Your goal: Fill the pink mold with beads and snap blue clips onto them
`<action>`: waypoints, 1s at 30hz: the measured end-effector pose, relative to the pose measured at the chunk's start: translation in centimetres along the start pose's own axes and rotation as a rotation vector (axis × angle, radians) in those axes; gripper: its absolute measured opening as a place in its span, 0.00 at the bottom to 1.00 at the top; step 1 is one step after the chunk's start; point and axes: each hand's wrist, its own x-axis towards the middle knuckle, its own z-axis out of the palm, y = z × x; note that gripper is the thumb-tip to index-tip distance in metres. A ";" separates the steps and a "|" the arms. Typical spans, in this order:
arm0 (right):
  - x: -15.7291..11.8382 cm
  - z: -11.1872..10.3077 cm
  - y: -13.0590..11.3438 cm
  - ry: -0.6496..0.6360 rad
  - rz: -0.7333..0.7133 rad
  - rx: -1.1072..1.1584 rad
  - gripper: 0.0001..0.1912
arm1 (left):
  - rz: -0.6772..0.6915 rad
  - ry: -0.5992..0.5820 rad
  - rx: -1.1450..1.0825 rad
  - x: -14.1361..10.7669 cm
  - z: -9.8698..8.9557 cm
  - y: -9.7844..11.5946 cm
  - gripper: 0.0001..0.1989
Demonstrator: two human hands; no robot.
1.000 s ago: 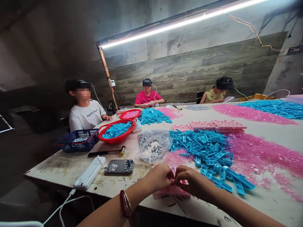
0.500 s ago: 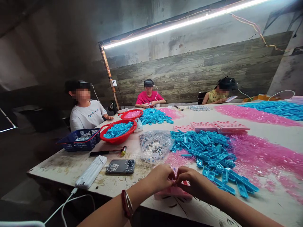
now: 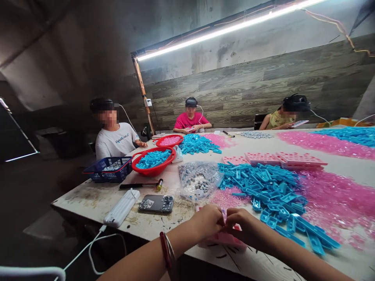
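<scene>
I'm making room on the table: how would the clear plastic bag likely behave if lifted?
The clear plastic bag is probably floppy: it looks thin and crumpled. It may sag and shift, since many small grey pieces seem to lie loose inside.

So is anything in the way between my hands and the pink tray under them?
Nothing visible is: your left hand and right hand are close together over the pink tray, though whether they touch it is unclear.

White T-shirt (image 3: 113, 144) has script lettering (image 3: 122, 138) starting "M", pink T-shirt (image 3: 191, 120) has dark capitals (image 3: 190, 125) starting "BO", rest of both too blurry.
</scene>
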 end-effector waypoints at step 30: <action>2.9 0.7 -0.5 -0.148 0.204 -0.248 0.07 | -0.051 0.048 0.071 -0.6 0.9 -1.8 0.06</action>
